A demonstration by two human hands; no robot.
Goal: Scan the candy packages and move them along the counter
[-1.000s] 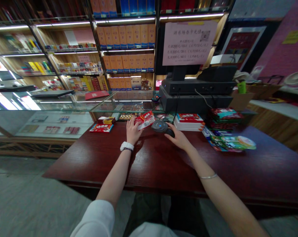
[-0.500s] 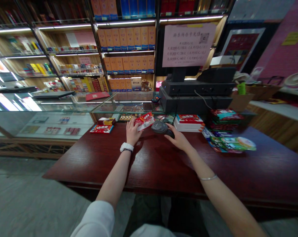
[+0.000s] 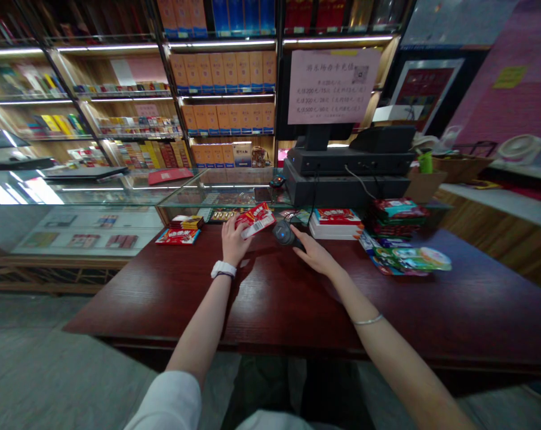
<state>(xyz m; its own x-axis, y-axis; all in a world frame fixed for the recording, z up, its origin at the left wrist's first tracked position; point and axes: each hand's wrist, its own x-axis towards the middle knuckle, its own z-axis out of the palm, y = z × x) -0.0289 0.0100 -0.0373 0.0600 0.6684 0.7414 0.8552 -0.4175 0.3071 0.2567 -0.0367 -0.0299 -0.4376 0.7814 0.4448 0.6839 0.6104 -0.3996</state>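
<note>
My left hand (image 3: 234, 240) grips a red and white packaged box (image 3: 258, 220), tilted up over the dark wooden table, its barcode side facing right and toward me. In my right hand (image 3: 314, 254) is a black barcode scanner (image 3: 283, 233), its head close to the box's right end. A bluish light shows on the scanner. The scanner and the box look slightly apart. Left of my left hand lies a similar red box (image 3: 178, 236) with small yellow and dark packs (image 3: 186, 222) behind it.
Right of the scanner stands a stack of red and white boxes (image 3: 335, 224). Beyond it are piled snack packets (image 3: 398, 218) and a green packet (image 3: 409, 260). A monitor stand and black cash drawer (image 3: 346, 185) rise behind, beside a glass display counter (image 3: 217, 197).
The scanner's head has turned, and a bluish light now shows on it. My left hand still holds the box in nearly the same pose. The whole view has shifted slightly.
</note>
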